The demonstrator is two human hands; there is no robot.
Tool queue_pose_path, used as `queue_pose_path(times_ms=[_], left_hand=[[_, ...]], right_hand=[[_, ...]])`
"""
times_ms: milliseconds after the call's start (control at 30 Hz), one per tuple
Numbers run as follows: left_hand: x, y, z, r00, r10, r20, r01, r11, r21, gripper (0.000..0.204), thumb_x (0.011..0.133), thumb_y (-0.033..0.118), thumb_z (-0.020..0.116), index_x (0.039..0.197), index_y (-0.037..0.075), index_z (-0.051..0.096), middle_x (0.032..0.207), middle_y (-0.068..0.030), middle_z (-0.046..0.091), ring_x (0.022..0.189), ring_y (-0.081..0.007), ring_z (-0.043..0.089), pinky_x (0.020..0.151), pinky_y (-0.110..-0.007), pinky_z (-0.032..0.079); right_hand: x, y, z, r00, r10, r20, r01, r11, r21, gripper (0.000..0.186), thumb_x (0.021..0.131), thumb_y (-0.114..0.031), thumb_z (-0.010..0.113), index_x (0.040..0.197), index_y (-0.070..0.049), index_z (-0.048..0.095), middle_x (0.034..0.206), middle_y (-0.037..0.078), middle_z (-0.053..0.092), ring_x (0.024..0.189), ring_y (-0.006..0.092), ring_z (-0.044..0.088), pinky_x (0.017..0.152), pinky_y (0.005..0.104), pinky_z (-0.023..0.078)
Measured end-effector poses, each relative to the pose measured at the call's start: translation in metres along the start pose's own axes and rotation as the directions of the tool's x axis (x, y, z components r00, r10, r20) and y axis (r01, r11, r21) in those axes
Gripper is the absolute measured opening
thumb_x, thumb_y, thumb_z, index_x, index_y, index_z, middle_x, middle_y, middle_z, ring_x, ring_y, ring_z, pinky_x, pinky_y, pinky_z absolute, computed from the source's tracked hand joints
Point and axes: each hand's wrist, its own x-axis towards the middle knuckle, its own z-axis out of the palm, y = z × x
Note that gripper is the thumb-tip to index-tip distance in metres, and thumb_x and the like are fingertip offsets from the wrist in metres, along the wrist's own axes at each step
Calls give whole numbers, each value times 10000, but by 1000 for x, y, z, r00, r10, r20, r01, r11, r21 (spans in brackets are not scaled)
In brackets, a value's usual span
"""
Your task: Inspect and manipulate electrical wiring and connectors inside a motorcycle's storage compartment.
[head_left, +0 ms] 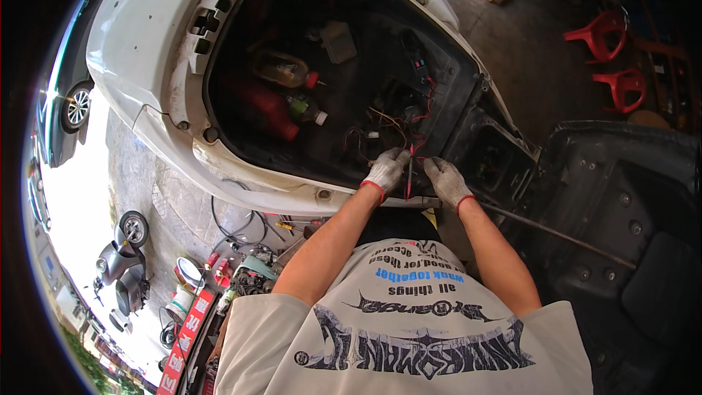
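Both my hands wear whitish work gloves with red cuffs, at the near edge of a scooter's open black storage compartment [256, 153]. My left hand [387, 168] is closed, its fingertips pinched at loose thin wires [391, 123]; exactly what they grip is too small to see. Just to its right, my right hand [447, 181] is closed too, its fingertips on a thin red wire. A slim red, pen-like piece [408, 186] stands between the hands. Farther back, a dark device [419, 66] with a red lead lies along the compartment's right side.
Bottles, one of yellowish liquid [281, 69], and a red container [270, 113] lie in the compartment. White bodywork [139, 36] surrounds it. The raised black seat [607, 227] is at right, with a thin rod [556, 238] before it. Tools [285, 225] lie on the ground at left.
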Motion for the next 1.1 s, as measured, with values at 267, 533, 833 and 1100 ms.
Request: queue_pose_path(times_ms=[267,533,833,1100], left_hand=[[-6,9,-4,999,8,45,-11,997,73,383,971,284,538,1190,-27,587,1117,-197,645,1031,-301,599,898,-360,445],[-20,23,3,986,107,125,-144,932,333,379,945,261,582,1200,-20,574,1173,-214,629,1109,-307,593,936,-367,450],[-19,14,3,968,208,138,-246,891,381,369,949,245,561,1195,-30,557,1161,-251,628,1130,-365,584,957,-396,441],[-17,10,4,964,229,135,-264,883,387,387,943,239,560,1216,-34,546,1194,-259,609,1151,-367,571,971,-396,436]], right_hand=[[-6,-34,-47,970,224,-88,-228,973,-36,480,943,-375,478,1253,-27,589,1223,237,611,1165,370,568,990,407,428],[26,22,-11,988,-60,145,44,992,114,390,893,-260,523,1223,-96,652,1256,160,624,1135,279,615,961,358,477],[10,-37,-32,976,93,199,-142,958,249,319,839,-138,585,1124,-34,685,996,126,709,877,197,679,782,302,538],[18,-29,-33,991,-18,134,3,994,110,304,806,-205,623,1052,-42,699,961,157,696,853,255,675,782,343,524]])
